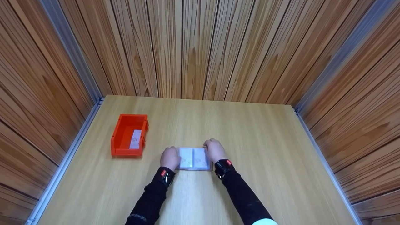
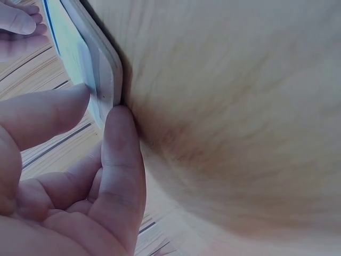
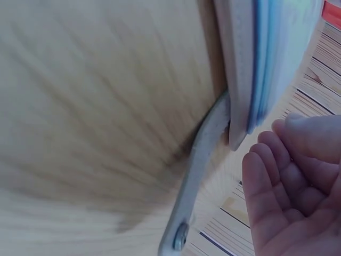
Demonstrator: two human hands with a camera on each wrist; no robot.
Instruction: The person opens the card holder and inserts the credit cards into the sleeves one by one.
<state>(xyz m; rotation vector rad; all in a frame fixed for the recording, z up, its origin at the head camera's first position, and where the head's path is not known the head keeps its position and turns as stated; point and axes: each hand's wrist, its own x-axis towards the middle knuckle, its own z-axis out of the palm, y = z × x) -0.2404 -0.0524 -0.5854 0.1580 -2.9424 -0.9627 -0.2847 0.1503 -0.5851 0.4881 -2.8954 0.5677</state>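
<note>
An open card holder (image 1: 193, 158) with clear sleeves lies on the wooden table, pale cards showing on both halves. My left hand (image 1: 170, 158) pinches its left edge; in the left wrist view the thumb (image 2: 72, 109) is on the sleeve side and a finger (image 2: 121, 133) against the cover's rim. My right hand (image 1: 215, 150) is beside the right edge. The right wrist view shows its fingers (image 3: 266, 176) loosely bent beside the stacked sleeves (image 3: 264, 69), with nothing visible in them. A strap (image 3: 194, 165) with a metal snap (image 3: 181, 236) sticks out from the cover there.
An orange-red plastic bin (image 1: 126, 152) stands on the left part of the table (image 1: 265, 140), with a pale card (image 1: 135, 139) inside. Wood-panelled walls (image 1: 200, 50) and metal rails (image 1: 328, 175) border the table.
</note>
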